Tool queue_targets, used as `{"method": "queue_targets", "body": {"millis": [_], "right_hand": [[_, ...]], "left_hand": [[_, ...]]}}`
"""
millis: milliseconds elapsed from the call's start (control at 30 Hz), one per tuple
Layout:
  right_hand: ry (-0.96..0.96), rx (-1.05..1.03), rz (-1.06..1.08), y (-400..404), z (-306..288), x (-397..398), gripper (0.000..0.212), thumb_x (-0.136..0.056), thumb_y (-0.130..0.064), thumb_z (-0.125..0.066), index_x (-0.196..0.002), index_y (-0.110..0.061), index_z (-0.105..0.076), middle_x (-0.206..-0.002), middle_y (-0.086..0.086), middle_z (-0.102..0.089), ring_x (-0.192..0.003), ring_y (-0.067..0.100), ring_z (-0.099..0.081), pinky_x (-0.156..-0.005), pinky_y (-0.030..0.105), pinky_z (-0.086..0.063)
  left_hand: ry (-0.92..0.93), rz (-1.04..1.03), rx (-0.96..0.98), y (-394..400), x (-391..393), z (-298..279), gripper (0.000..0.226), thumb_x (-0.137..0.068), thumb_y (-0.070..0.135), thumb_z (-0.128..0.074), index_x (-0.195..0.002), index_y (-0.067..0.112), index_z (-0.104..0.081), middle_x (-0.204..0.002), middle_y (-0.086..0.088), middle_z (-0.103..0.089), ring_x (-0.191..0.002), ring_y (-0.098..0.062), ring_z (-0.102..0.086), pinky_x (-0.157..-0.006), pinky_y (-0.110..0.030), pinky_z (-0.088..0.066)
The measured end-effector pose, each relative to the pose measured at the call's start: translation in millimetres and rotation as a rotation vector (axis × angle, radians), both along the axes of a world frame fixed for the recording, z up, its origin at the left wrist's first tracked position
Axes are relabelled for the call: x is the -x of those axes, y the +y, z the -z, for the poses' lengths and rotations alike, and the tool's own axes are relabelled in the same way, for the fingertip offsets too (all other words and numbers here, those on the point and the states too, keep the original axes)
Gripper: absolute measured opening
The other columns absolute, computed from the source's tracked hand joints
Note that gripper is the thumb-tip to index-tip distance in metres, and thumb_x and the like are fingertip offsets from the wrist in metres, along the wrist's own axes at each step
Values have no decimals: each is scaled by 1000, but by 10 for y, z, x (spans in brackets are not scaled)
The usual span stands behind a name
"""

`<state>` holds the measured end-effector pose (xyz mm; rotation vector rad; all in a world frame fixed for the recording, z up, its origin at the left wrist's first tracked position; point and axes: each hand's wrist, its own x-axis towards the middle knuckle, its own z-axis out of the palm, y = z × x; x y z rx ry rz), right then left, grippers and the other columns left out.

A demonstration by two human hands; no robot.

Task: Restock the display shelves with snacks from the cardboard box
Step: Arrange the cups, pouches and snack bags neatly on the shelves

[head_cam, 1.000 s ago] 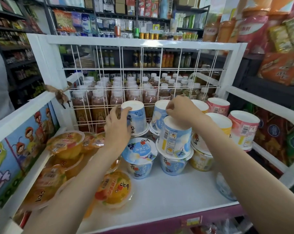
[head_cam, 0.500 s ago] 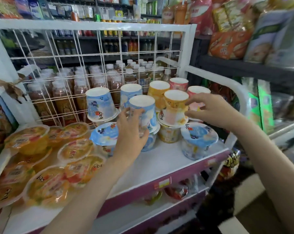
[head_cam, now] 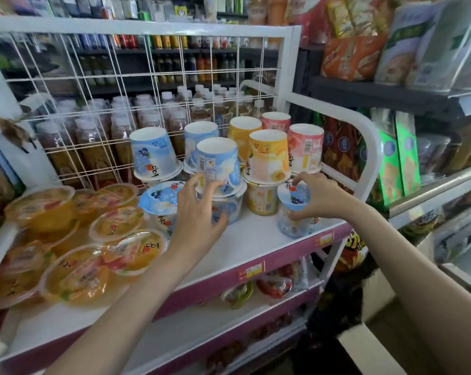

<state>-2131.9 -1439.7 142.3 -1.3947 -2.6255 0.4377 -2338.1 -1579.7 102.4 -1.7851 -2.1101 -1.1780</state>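
RISK: our left hand [head_cam: 199, 209] clasps the stacked blue paper cups [head_cam: 218, 169] | right hand [head_cam: 317, 194] pinches the lone blue-lidded plastic cup [head_cam: 293, 209] by the white shelf's pink front edge [head_cam: 283, 257] | a nudge could topple either

Both my arms reach toward the top shelf [head_cam: 256, 234]. My left hand [head_cam: 199, 209] curls at its middle; my right hand [head_cam: 318, 196] pinches near its right edge.
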Motion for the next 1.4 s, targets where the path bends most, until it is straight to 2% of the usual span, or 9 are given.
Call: {"method": "queue_targets", "body": {"millis": [200,333,533,800,967,1067,1167,1300,1400], "right_hand": [[72,-15,21,8,34,46,60,-73,-41,-73,-123,-24,-43,-79,-6,-40,-71,13,-39,-58,25,-24],[40,-36,45,-31,24,49,66,-74,-43,-71,-131,-31,-42,-101,3,-44,-113,28,-41,-80,33,-31],[150,81,-43,10,46,-122,64,-69,-40,-75,-124,-39,-42,-130,1,-40,-119,26,-40,-98,43,-39],[316,-20,-160,-18,88,-378,68,-68,-34,-77,-126,-33,-41,-135,2,-39,-123,22,-38,-96,32,-34],[508,2,-142,-102,34,-581,68,-74,-31,-77,-130,-26,-39,-131,-2,-40,-115,14,-41,-92,27,-35],[667,131,-124,-214,41,-584,69,-74,-32,-76,-131,-25,-37,-117,-15,-43,-107,10,-49,-86,22,-42],[737,272,-154,-338,57,-499,66,-73,-38,-77,-125,-31,-37,-109,-24,-44,-102,2,-52,-81,17,-47],[827,438,-140,-449,94,-423,71,-59,-46,-80,-118,-32,-42,-123,1,-54,-110,21,-58,-92,46,-51],[1021,696,-152,-569,107,-375,69,-67,-26,-78,-124,-15,-42,-126,15,-56,-110,28,-61,-95,45,-50]], "left_hand": [[-28,33,4,-8,26,9,51,-79,13,-64,-128,16,-47,-138,-11,-30,-130,-29,-26,-104,-32,-23],[183,142,5,187,-152,28,51,-77,24,-49,-126,13,-52,-129,-11,-47,-121,-29,-37,-100,-44,-32],[522,166,202,533,-268,-53,56,-86,26,-53,-139,15,-38,-140,-4,-43,-135,-22,-26,-111,-37,0],[616,83,407,468,-438,121,72,-90,25,-48,-148,26,-5,-150,-1,-28,-142,-19,-8,-113,-40,6],[207,92,199,320,-558,201,67,-86,22,-56,-145,20,-24,-145,-6,-37,-137,-20,-25,-114,-37,1],[-131,221,86,124,-667,213,70,-79,37,-64,-140,26,-30,-137,6,-44,-127,-14,-39,-112,-44,-21],[-303,270,124,14,-821,199,76,-76,43,-69,-138,31,-27,-131,17,-44,-122,-1,-40,-111,-42,-24],[-634,265,107,-94,-882,94,66,-73,28,-76,-125,33,-35,-121,15,-51,-114,2,-46,-94,-16,-38],[-942,323,45,-228,-840,38,65,-63,21,-82,-113,37,-43,-121,5,-58,-117,-9,-52,-97,-29,-43]]}}
